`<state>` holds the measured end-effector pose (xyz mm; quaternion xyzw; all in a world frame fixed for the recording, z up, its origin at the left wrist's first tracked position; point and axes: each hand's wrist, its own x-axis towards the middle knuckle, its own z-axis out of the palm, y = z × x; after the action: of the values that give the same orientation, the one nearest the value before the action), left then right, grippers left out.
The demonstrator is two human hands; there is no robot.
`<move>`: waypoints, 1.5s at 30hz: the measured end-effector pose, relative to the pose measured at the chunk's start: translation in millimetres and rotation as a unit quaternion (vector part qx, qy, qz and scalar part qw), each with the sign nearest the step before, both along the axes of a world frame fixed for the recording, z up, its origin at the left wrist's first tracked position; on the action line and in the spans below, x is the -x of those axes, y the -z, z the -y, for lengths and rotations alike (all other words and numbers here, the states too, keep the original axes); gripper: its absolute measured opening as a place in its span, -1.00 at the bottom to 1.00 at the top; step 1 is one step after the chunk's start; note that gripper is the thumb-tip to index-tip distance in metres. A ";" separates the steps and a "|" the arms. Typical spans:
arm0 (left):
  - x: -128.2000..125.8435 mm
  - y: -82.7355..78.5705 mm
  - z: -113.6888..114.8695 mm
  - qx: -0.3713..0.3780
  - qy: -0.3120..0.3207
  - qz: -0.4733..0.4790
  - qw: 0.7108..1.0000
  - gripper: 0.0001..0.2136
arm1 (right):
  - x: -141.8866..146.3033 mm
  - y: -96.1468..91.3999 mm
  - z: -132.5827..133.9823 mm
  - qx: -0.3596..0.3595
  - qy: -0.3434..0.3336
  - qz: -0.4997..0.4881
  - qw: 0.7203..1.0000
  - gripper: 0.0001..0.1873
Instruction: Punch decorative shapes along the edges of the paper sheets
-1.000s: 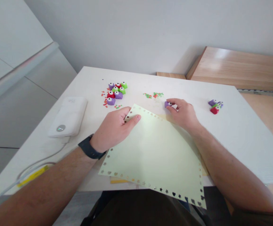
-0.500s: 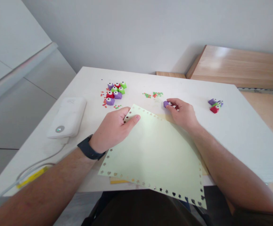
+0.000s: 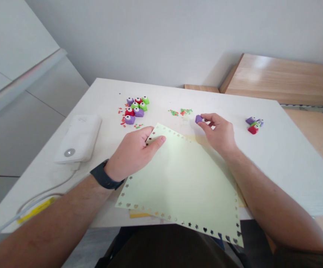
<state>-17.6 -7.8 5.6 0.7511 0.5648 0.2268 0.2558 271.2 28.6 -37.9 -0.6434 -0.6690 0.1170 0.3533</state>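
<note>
A pale green sheet of paper (image 3: 186, 182) lies slanted before me, with small stars and hearts punched along its edges. My left hand (image 3: 136, 150) pinches its upper left corner, thumb on top and fingers beneath. Beyond the paper's far edge, my right hand (image 3: 218, 132) grips a small purple craft punch (image 3: 199, 119) between thumb and fingertips, just above the table. To the left, several purple, red and green craft punches (image 3: 135, 108) stand in a cluster. Another small group of punches (image 3: 254, 125) sits at the right.
Green and red paper bits (image 3: 186, 111) are scattered on the white table (image 3: 284, 160). A white power bank (image 3: 79, 137) with a cable lies at the left, near a yellow object (image 3: 35, 210). Yellow paper (image 3: 139, 214) shows beneath the green sheet. A wooden panel (image 3: 284, 80) stands behind on the right.
My right hand has raised the purple punch slightly and shifted it a little to the right. The left hand and the paper are almost unchanged.
</note>
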 end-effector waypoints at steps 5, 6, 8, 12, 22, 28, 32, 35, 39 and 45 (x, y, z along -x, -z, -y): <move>-1.4 -2.5 0.5 -0.008 -0.008 0.005 1.000 -0.68 | -0.1 -1.8 1.0 -0.006 0.011 0.001 1.000 -0.71; -1.5 -2.7 0.6 -0.007 -0.007 0.006 1.000 -0.68 | -0.3 -1.6 0.9 -0.018 0.016 -0.003 1.000 -0.70; -1.6 -2.5 0.7 -0.006 -0.006 0.006 1.000 -0.69 | -0.6 -0.3 0.4 -0.012 0.001 0.004 1.000 -0.70; -1.3 -1.7 0.4 -0.001 -0.003 0.003 1.000 -0.69 | -0.8 2.7 -1.2 -0.015 -0.009 0.020 1.000 -0.72; -0.8 -2.1 0.8 0.001 0.004 0.003 1.000 -0.73 | -2.3 -1.2 -2.6 -0.033 0.027 -0.036 0.998 -0.67; -1.2 -2.1 0.9 0.005 -0.001 0.009 1.000 -0.73 | -1.7 6.9 -6.8 0.032 -0.003 -0.186 0.982 -0.66; -1.1 -1.9 1.4 0.010 -0.002 0.010 1.000 -0.73 | -0.4 5.0 -8.4 0.049 -0.008 -0.292 0.955 -0.66; -0.7 -1.1 1.6 0.010 0.000 0.011 1.000 -0.72 | 1.7 -0.2 -7.0 0.073 -0.030 -0.358 0.930 -0.65; -0.3 -0.7 1.7 0.007 0.001 0.014 1.000 -0.71 | 4.7 -6.0 -3.3 0.105 -0.059 -0.409 0.905 -0.62; 0.6 0.2 1.6 0.007 0.004 0.014 1.000 -0.70 | 6.4 -11.5 2.2 0.141 -0.106 -0.471 0.864 -0.59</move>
<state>-18.3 -9.4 5.4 0.7481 0.5601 0.2321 0.2696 264.8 26.4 -26.4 -0.4794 -0.4635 0.5359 0.5178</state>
